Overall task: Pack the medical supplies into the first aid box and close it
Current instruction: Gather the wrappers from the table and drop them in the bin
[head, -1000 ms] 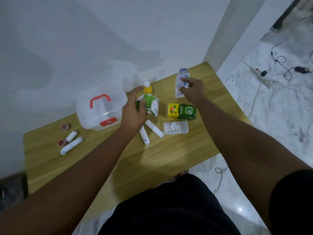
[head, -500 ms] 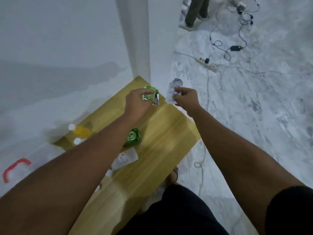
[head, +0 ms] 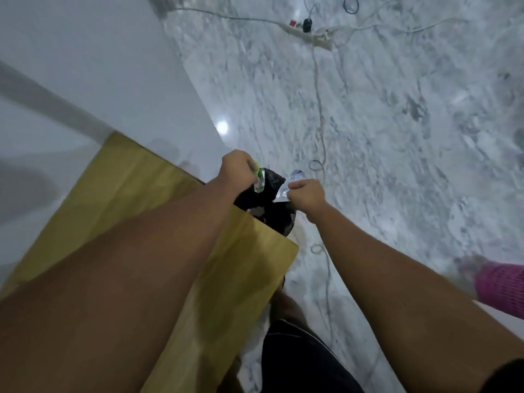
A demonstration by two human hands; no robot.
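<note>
My left hand (head: pixel 236 173) grips a green and silver wrapper (head: pixel 259 178) past the right end of the wooden table (head: pixel 136 194). My right hand (head: pixel 304 195) pinches a white and blue wrapper (head: pixel 292 181) close beside it. Both wrappers hang just above a black bag (head: pixel 272 211) that stands on the floor at the table's end. The first aid box and the other supplies are out of view.
A power strip (head: pixel 309 34) with cables lies on the marble floor at the top. A thin cable (head: pixel 321 143) runs down the floor toward the table. A pink basket (head: pixel 502 290) sits at the right edge. A white wall (head: pixel 85 66) borders the table's far side.
My view has swung right, off the table, so the box and supplies have left the frame. Both hands have carried their wrappers past the table's end to above the black bag.
</note>
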